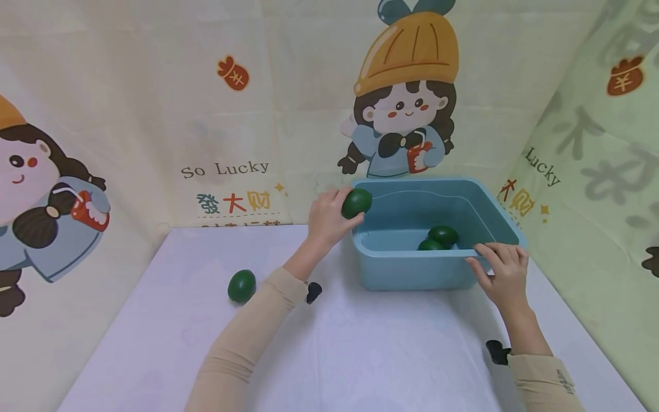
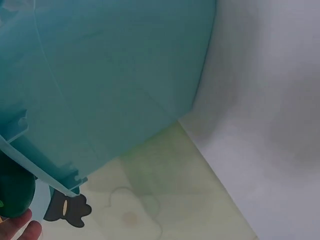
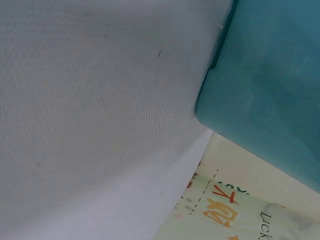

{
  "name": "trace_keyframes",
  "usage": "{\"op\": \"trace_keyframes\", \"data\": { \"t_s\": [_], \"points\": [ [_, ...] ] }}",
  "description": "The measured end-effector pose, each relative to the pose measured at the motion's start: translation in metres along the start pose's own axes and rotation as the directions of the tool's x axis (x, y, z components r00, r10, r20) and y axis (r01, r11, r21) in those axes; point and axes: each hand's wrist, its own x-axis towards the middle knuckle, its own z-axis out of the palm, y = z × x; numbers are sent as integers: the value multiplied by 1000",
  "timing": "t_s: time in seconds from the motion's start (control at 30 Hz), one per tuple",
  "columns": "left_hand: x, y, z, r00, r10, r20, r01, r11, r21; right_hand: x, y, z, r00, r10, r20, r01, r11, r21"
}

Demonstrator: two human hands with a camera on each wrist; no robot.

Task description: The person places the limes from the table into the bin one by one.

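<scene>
My left hand [image 1: 327, 216] grips a dark green avocado [image 1: 357, 203] at the left rim of a blue plastic bin [image 1: 412, 272]. The left wrist view shows that avocado [image 2: 15, 187] at the lower left, with fingertips [image 2: 31, 231] under it and the bin's outer wall [image 2: 120, 85] close by. Inside the bin lie two more avocados [image 1: 443, 235], one partly behind the front rim. My right hand [image 1: 505, 273] holds the bin's front right rim, fingers over the edge and thumb on the outside. In the right wrist view only the bin's wall [image 3: 270, 90] shows, not the hand.
Another avocado [image 1: 242, 286] rests on the white tabletop [image 1: 381, 355], left of my left forearm. A printed cloth [image 1: 309, 114] hangs behind the table and along both sides. Black wrist-camera pieces [image 1: 313, 292] show beside each wrist.
</scene>
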Motion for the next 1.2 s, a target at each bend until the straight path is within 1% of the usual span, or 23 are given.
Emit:
{"op": "trace_keyframes", "data": {
  "t_s": [0.3, 0.43, 0.57, 0.77, 0.9, 1.1, 1.2],
  "points": [
    [3, 7, 5, 1000, 24, -12, -23, 1000, 20, -1, -2, 0, 1000, 6, -15, -6, 1000, 6],
    [5, 9, 7, 999, 33, 0, -33, 998, 44, -1, -1, 1, 1000, -5, -22, 5, 1000, 2],
    [7, 12, 10, 1000, 23, 15, -24, 998, 50, -3, 1, 1, 1000, -8, -21, 8, 1000, 0],
    [10, 15, 13, 1000, 4, 9, -5, 999, 41, -4, 2, 1, 1000, -8, -21, 8, 1000, 2],
    [13, 18, 13, 1000, -12, 20, 11, 999, 39, -5, 3, 2, 1000, -9, -26, 9, 1000, 2],
    [19, 22, 15, 999, -6, 36, 3, 997, 76, -6, 3, 2, 1000, -8, -21, 8, 1000, -3],
    [21, 23, 17, 998, -3, 57, -3, 995, 102, -6, 3, 1, 1000, -9, -21, 9, 1000, -4]
  ]
}}
